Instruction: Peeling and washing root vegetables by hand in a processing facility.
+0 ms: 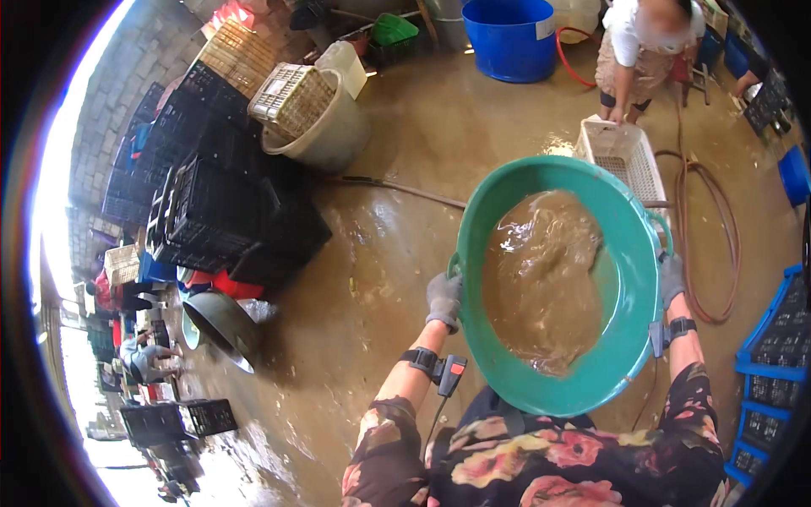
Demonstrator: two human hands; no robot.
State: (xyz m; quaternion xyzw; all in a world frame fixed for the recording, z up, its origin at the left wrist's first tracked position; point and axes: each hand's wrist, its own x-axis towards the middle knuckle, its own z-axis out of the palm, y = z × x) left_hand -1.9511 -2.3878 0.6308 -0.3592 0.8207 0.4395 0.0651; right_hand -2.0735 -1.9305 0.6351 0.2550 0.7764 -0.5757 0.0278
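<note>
I carry a wide green plastic tub [621, 296] with murky brown water [532, 279] sloshing inside it, held in front of my body. My left hand [443, 297], in a grey glove, is closed on the tub's left handle. My right hand [672, 277], gloved likewise, is closed on the right handle. Just beyond the tub's rim, a co-worker [642, 42] bends and grips a white mesh crate [604, 139] with a hand.
Stacked black crates [211, 211], a beige bin [334, 135] and a dark tipped basin [224, 329] stand left. A blue barrel [507, 46] is at the back, hoses [718, 237] lie on the wet floor [355, 363], blue-edged crates [769, 363] sit right, and more people [144, 359] work far left.
</note>
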